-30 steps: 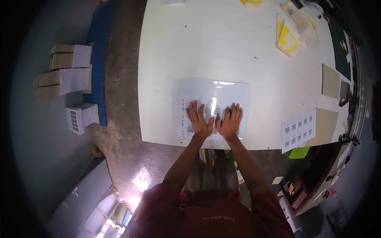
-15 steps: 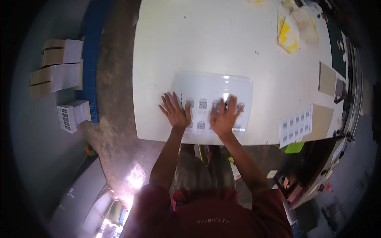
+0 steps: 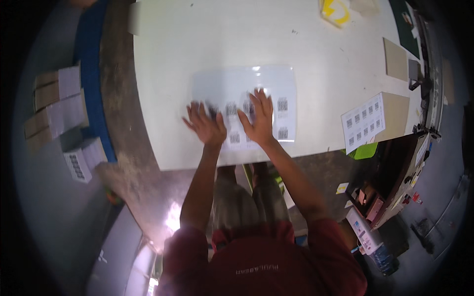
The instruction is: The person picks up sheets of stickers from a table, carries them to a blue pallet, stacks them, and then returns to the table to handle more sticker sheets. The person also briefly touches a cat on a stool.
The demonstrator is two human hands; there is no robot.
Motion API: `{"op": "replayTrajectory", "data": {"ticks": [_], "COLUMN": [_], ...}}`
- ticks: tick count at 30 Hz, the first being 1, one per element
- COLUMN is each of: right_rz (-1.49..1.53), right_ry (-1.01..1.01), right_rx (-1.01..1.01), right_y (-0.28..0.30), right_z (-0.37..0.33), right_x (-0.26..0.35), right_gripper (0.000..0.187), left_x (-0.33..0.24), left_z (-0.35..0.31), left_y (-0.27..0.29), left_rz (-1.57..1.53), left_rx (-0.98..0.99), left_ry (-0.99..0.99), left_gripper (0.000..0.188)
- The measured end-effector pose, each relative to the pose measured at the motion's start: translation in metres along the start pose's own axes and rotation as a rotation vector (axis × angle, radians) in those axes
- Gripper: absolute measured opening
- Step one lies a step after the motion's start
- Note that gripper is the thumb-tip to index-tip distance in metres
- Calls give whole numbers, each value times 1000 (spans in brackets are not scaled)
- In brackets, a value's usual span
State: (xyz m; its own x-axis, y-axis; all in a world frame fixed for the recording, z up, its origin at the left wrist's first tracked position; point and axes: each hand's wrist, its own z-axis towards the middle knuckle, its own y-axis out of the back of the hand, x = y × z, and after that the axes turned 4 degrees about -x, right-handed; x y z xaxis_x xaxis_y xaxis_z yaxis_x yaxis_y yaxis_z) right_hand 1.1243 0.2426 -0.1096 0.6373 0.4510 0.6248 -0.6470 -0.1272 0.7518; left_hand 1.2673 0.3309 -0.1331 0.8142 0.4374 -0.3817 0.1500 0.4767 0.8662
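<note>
On the white table, close to its near edge, lies a sheet printed with rows of square black codes (image 3: 282,120). Its surface is glossy and shines near the far edge. My left hand (image 3: 207,125) rests palm down over the sheet's left part, fingers spread. My right hand (image 3: 260,120) lies on it right of the middle, thumb out and fingers stretched, covering some of the codes. Neither hand grips anything. A second printed sheet (image 3: 363,122) sits to the right, overlapping a brown board (image 3: 396,116) and reaching the table's near edge.
Yellow-and-white pieces (image 3: 336,11) lie at the far right of the white table (image 3: 212,34). Cardboard boxes (image 3: 47,93) and a stack of printed cards (image 3: 78,165) stand left, by a blue strip. A green item (image 3: 363,151) shows below the table's edge.
My view has shifted, so the table appears farther left. Both hands have slid over the sheet and are closer together; the right one has moved left, uncovering the rightmost codes.
</note>
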Motion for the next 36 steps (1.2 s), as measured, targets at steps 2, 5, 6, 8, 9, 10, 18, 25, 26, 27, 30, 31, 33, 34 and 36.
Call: {"op": "replayTrajectory", "data": {"ticks": [2,5,6,8,9,10,18,25,26,27,30,31,33,34,36], "right_rz": [-7,-318,-328,-276,-254,-184,-252,-302,-300,-299,-330,-311,-309,-319,-339], "right_ry": [2,85,124,99,87,68,147,178,163,148,167,161,199,188,168], "right_rx": [53,27,-8,45,68,121,168,45,72,97,94,76,-2,30,92], "right_y": [26,36,29,29,35,44,84,47,48,50,52,54,46,48,55], "right_z": [-14,-13,-19,-14,-15,-11,-49,-63,-70,-77,-60,-69,-67,-65,-63], "right_x": [-14,-43,-53,-54,-51,-48,-54,-74,-73,-71,-71,-67,-73,-72,-68], "right_gripper": [56,59,61,64,66,67,75,74,74,75,75,74,74,74,73], "left_x": [0,-4,-6,-6,-8,-8,6,9,9,8,13,8,10,9,5], "left_z": [-11,-3,-2,3,5,8,-41,-48,-52,-59,-60,-65,-47,-41,-51], "left_y": [0,-9,-9,-6,-1,5,41,8,10,13,11,18,4,3,16], "left_rz": [6,0,-3,-65,-101,-144,-86,58,70,83,36,9,46,69,86], "left_rx": [-37,-17,-10,30,48,39,98,70,69,82,92,54,62,73,82], "left_ry": [18,-10,-18,-10,-6,-34,-164,-155,-165,-132,-111,-116,-126,-129,-140], "left_gripper": [55,55,55,55,55,55,64,65,65,64,63,63,64,64,65]}}
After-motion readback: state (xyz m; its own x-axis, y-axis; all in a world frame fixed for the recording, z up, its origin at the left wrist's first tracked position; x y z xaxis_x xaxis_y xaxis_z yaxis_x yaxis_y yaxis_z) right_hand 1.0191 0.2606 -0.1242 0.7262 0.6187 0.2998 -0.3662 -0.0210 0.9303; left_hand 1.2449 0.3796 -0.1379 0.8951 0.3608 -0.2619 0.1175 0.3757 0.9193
